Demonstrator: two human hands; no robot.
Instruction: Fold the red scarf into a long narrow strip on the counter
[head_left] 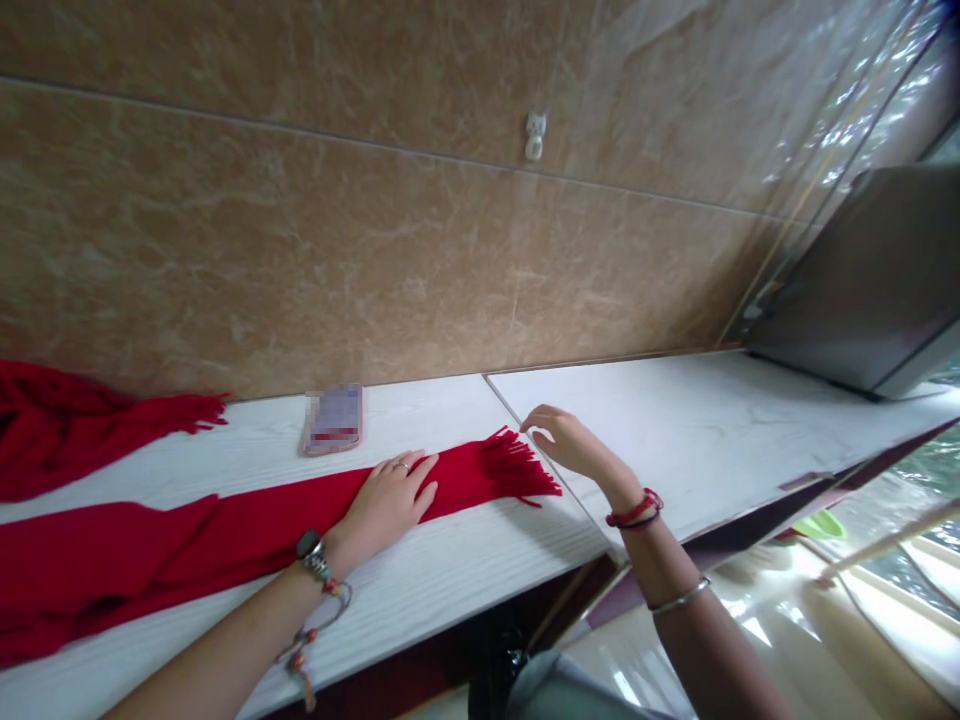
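Observation:
A red scarf (pixel 285 520) lies lengthwise along the white counter, its fringe (pixel 517 465) pointing right. My left hand (pixel 386 505) rests flat on it a short way from the fringe, fingers extended, a ring on one finger. Just beyond the fringe's upper end is my right hand (pixel 566 440), its fingers loosely curved and the thumb apart from them. Nothing shows in it; whether its fingertips touch the strands I cannot tell. Another red fringed part (pixel 90 425) lies bunched at the far left; how it joins the scarf is out of view.
A phone (pixel 334 420) lies by the wall, behind the scarf. The white counter (pixel 645 400) has a seam right of the fringe. At the far right stands a large grey box-like object (pixel 862 280). A small white figure (pixel 535 136) sits on the brown tiled wall (pixel 360 250).

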